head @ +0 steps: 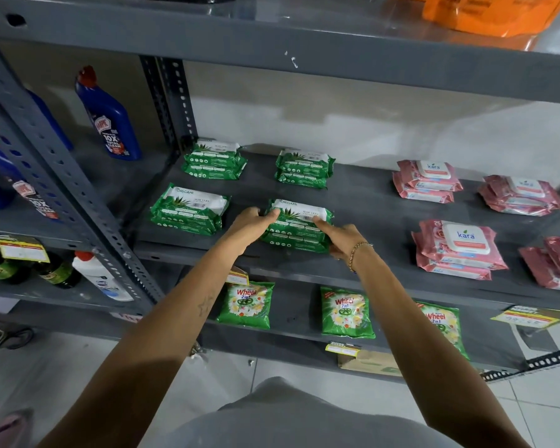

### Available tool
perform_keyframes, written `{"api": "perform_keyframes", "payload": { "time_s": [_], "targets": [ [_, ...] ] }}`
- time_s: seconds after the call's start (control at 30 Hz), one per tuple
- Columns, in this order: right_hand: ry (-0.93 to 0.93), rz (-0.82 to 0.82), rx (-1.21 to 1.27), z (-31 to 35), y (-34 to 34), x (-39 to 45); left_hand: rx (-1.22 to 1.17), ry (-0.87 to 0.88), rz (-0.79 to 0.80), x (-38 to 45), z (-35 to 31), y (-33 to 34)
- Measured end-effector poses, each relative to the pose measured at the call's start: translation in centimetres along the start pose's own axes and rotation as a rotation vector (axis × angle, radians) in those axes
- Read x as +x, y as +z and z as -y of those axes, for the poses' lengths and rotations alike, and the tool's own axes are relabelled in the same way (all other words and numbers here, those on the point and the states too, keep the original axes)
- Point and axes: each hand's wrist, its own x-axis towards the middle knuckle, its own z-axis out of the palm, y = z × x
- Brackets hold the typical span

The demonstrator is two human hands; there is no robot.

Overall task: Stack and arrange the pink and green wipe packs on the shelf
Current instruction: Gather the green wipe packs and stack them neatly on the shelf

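On the grey shelf (pixel 362 202) lie four short stacks of green wipe packs. My left hand (pixel 251 223) grips the left end of the front middle green stack (pixel 299 227), and my right hand (pixel 340 237) holds its right front corner. The other green stacks sit at front left (pixel 189 210), back left (pixel 214 160) and back middle (pixel 304 168). Pink wipe stacks lie to the right: back (pixel 425 181), far back right (pixel 521 195), front (pixel 459 250), and one cut off by the frame edge (pixel 556 266).
Green detergent pouches (pixel 346 313) stand on the lower shelf. Blue cleaner bottles (pixel 109 116) stand in the left bay behind a perforated upright (pixel 62 176). An orange bag (pixel 488 11) lies on the top shelf. Yellow price tags hang on shelf edges.
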Motion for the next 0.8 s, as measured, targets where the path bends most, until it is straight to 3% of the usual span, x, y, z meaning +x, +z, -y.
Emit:
{"api": "perform_keyframes", "payload": {
  "time_s": [0.07,0.13,0.2,0.27,0.33,0.4,0.47,0.53,0.8],
  "targets": [
    [-0.166,-0.265,-0.103,0.9,0.5,-0.7,-0.003,0.118,-0.097,-0.8,-0.5,-1.4],
    [-0.501,-0.507,-0.079,2.4,1.5,-2.1,-0.080,0.260,-0.207,-1.4,-0.7,-4.0],
    [-0.734,-0.492,-0.061,4.3,3.6,-3.6,-0.068,0.326,-0.403,-1.6,-0.3,-7.2],
    [-0.792,-0.266,-0.043,5.7,7.0,-4.2,0.002,0.261,-0.599,-0.6,1.4,-11.0],
    [-0.649,0.081,-0.033,6.6,11.2,-4.2,0.071,0.090,-0.662,0.9,3.6,-14.5],
    [-0.367,0.362,0.045,7.2,15.1,-4.1,0.085,-0.144,-0.597,2.3,5.8,-16.5],
    [-0.175,0.354,0.071,7.5,17.3,-3.8,0.035,-0.234,-0.506,2.6,7.1,-16.8],
    [-0.082,0.298,0.144,7.5,18.3,-3.1,0.000,-0.208,-0.468,2.4,7.6,-16.3],
    [-0.068,0.238,0.283,7.6,19.3,-2.1,-0.118,-0.154,-0.445,2.9,8.3,-16.6]
  ]
}}
